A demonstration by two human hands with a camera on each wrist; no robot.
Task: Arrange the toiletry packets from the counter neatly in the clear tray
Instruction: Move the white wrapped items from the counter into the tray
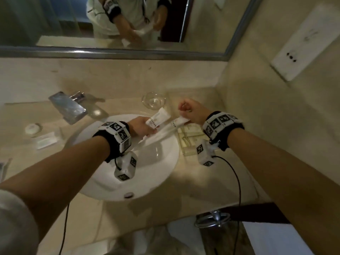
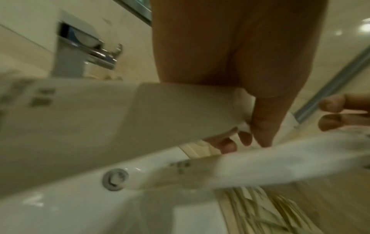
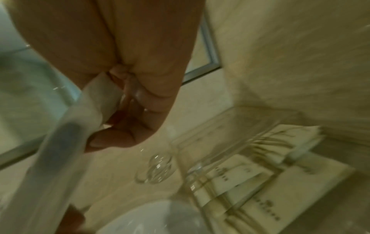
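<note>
Over the basin, my left hand [image 1: 145, 128] pinches a short white packet [image 1: 158, 118]; the left wrist view shows my thumb on its end [image 2: 120, 110]. My right hand [image 1: 184, 112] grips one end of a long white packet [image 1: 161, 132], blurred in the right wrist view [image 3: 66, 150]. That long packet slants down-left under my left hand [image 2: 260, 164]; whether the left fingers touch it is unclear. The clear tray [image 1: 185, 151] sits on the counter below my right wrist with several cream packets in it [image 3: 250, 178].
A small glass bowl [image 1: 153, 100] stands behind the tray. The chrome faucet [image 1: 68, 107] is at the back left of the white sink [image 1: 147, 173]. A round soap [image 1: 33, 128] and a flat packet [image 1: 47, 139] lie on the left counter. The wall closes the right side.
</note>
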